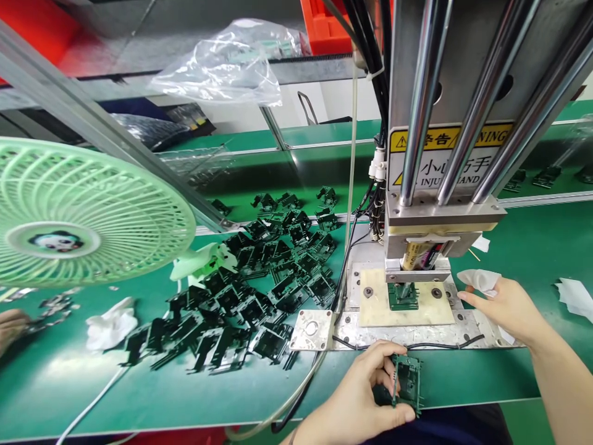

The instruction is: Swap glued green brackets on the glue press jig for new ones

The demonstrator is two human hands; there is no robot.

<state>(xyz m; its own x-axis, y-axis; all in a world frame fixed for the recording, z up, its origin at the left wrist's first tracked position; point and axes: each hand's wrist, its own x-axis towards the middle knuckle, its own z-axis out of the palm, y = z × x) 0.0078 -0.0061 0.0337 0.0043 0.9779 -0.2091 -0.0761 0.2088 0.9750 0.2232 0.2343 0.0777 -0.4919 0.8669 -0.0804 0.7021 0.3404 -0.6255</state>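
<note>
Left hand (359,395): closed on a green board (407,384), thumb along its lower edge, fingers curled behind; held at the near bench edge, just in front of the press base.
Board: small populated circuit board set in a dark frame, held tilted and face up; judged light and stiff, with fragile components, so best taken by the edges or the frame, not by the face.
Right hand (503,306): laid flat beside the press base (319,327), fingers extended, nothing gripped; white tissue (479,279) is seen just behind the fingertips.
Press (440,185): head is lowered onto a second green part (402,296) seated on the beige fixture plate (440,309); a hand-injury warning label (440,157) is shown on the column.
Black parts (259,290): heaped loosely on the green bench (185,395), left of the press.
Fan (74,210): green grille, far left.
Other person: a hand (12,327) is seen at the left edge, near small loose parts; its grip cannot be told.
</note>
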